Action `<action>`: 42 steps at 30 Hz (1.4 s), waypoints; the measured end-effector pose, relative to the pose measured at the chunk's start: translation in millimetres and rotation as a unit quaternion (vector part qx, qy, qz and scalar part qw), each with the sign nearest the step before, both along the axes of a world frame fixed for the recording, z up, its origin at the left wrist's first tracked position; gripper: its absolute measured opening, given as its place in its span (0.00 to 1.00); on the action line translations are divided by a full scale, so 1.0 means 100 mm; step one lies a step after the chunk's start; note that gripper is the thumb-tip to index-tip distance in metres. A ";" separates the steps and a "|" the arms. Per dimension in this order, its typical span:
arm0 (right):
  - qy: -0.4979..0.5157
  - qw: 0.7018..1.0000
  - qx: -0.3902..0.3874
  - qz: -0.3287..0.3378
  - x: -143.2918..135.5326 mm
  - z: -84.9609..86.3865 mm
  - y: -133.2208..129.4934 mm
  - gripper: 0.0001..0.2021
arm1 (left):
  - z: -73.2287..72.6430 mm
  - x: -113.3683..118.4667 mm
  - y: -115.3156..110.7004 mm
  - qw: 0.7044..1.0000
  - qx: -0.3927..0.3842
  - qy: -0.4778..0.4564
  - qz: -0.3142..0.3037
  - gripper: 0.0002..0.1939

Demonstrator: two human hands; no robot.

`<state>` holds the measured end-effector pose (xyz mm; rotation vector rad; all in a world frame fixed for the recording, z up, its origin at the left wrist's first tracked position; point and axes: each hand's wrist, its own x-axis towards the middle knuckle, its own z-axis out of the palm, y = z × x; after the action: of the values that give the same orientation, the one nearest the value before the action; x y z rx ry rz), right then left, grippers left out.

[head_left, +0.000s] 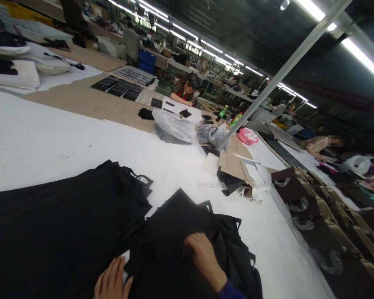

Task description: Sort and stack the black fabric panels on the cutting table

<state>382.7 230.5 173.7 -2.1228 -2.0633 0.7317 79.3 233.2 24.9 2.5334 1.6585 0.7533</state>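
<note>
Two piles of flat black fabric pieces lie side by side in front of me, a broad left pile (59, 224) and a fanned right pile (174, 220). Small loops stick out along their far and right edges. My left hand (112, 280) rests where the piles meet, fingers stretched out and lying on the black fabric; a bit of white shows beside it. On the right pile, my right hand (202, 255) has its fingers curled down, gripping a black fabric piece. Its fingertips are partly hidden.
Both piles lie on a white-covered table (75, 143). Beyond are plastic bags (174, 128), cardboard pieces (233, 166), a pink basket (247, 136) and a slanting metal pole (283, 79). A co-worker (183, 91) sits across. Brown bags with clear handles (299, 195) stand at right.
</note>
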 end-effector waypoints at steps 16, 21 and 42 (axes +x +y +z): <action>-0.089 0.986 -0.030 -0.138 0.41 -0.40 1.29 0.25 | -0.05 -0.04 0.01 0.999 0.020 0.035 -0.013 0.32; -0.023 0.980 -0.104 -0.167 0.53 -0.56 1.39 0.44 | -0.02 -0.05 0.01 0.999 0.012 0.046 -0.010 0.30; 0.099 0.995 0.026 -0.022 0.20 0.98 -0.66 0.24 | 0.33 -0.15 -0.01 0.975 -0.142 -0.165 0.039 0.24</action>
<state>403.0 164.2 272.1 -1.9736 -1.9069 0.8349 64.5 232.5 58.4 2.0362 1.6240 0.8223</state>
